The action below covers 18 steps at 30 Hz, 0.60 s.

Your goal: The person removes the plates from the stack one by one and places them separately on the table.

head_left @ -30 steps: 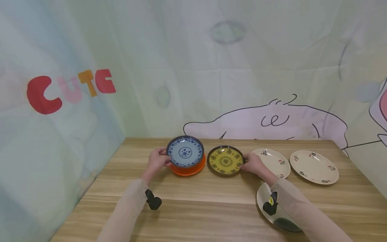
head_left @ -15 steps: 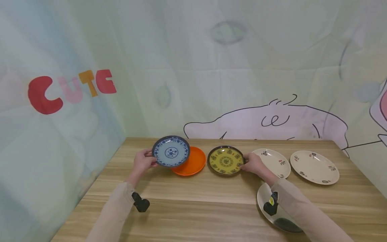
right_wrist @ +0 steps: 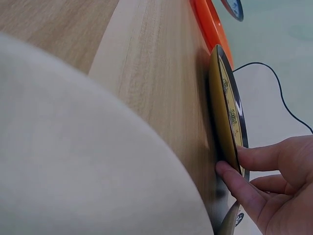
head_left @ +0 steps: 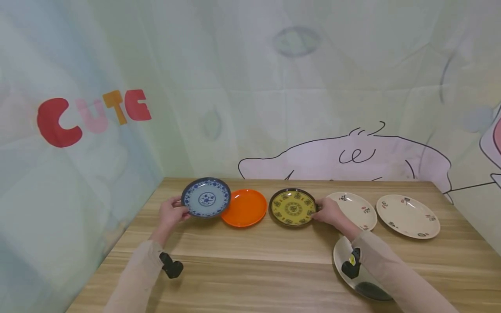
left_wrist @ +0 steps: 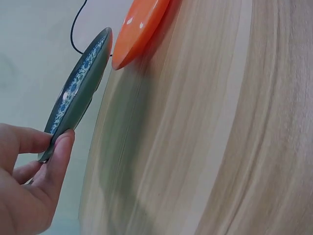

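My left hand [head_left: 172, 212] pinches the left rim of a blue-and-white patterned plate [head_left: 206, 198], thumb on one side and fingers on the other. In the left wrist view that plate [left_wrist: 78, 93] is raised above the table and tilted, its shadow falling on the wood. Right of it lies an orange plate [head_left: 246, 208], slightly overlapped by the blue one in the head view. My right hand [head_left: 328, 211] pinches the right rim of a yellow plate [head_left: 293, 208] with a dark edge. The right wrist view shows this yellow plate [right_wrist: 226, 112] low over the table, thumb under its rim.
Two cream plates with small printed motifs, one partly behind my right hand [head_left: 354, 211] and one farther right [head_left: 408, 216], lie on the wooden table [head_left: 250, 278]. Another pale plate [head_left: 360, 278] sits nearer, under my right forearm. A printed cloth backdrop [head_left: 235, 87] rises behind.
My left hand has carried the blue-and-white plate leftward from over the orange plate, uncovering most of it. The right hand and yellow plate have stayed in place.
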Each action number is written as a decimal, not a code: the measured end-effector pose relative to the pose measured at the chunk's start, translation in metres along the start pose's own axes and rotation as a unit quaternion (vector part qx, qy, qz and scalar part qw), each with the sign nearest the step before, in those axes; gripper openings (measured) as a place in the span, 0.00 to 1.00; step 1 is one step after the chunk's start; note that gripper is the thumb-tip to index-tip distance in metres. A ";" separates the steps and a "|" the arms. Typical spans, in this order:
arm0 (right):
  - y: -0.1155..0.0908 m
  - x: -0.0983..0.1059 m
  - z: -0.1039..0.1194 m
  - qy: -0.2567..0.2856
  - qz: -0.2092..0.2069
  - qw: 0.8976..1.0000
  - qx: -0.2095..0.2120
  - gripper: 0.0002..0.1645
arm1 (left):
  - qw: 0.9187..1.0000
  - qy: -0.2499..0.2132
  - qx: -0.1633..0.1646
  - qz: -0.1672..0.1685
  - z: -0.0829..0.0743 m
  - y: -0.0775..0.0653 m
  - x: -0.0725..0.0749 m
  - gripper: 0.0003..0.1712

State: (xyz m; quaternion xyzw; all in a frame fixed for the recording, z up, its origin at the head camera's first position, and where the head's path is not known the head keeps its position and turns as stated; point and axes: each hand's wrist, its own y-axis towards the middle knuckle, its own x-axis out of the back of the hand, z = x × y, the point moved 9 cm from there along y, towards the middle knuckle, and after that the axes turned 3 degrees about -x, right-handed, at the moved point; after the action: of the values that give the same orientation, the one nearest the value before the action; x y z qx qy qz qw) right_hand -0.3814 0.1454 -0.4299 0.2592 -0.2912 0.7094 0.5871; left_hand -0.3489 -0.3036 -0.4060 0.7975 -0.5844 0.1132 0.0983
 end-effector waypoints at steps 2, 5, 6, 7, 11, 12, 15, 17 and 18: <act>0.000 0.000 0.000 0.000 0.000 1.000 0.000 0.30 | 1.000 0.001 0.004 -0.006 0.002 -0.001 0.004 0.31; 0.000 0.000 0.000 0.003 0.001 1.000 -0.002 0.30 | 1.000 0.003 0.011 -0.015 0.005 -0.002 0.009 0.30; 0.000 0.000 -0.001 0.003 0.000 1.000 -0.003 0.29 | 1.000 0.002 0.013 -0.018 0.005 -0.002 0.010 0.30; 0.000 0.000 -0.001 0.003 0.000 1.000 -0.003 0.29 | 1.000 0.004 0.012 -0.020 0.006 -0.003 0.011 0.30; -0.001 0.000 -0.001 0.002 0.001 1.000 -0.005 0.29 | 1.000 0.008 0.010 -0.023 0.008 -0.003 0.015 0.31; -0.001 0.000 -0.001 0.001 0.001 1.000 -0.005 0.30 | 1.000 0.010 0.009 -0.024 0.009 -0.003 0.015 0.31; -0.001 0.000 -0.001 0.001 0.001 1.000 -0.004 0.30 | 1.000 0.012 0.008 -0.025 0.012 -0.003 0.016 0.30; 0.000 0.000 -0.001 0.001 0.001 1.000 -0.004 0.29 | 1.000 0.008 0.007 -0.026 0.013 -0.002 0.015 0.29; 0.000 0.000 -0.002 0.002 0.001 1.000 -0.005 0.30 | 1.000 0.007 0.008 -0.026 0.014 -0.002 0.015 0.29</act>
State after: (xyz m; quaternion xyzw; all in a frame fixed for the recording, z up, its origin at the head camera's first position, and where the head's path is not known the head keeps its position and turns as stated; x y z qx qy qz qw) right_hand -0.3813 0.1470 -0.4310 0.2548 -0.2942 0.7088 0.5883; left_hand -0.3414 -0.3209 -0.4151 0.8125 -0.5615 0.1208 0.0995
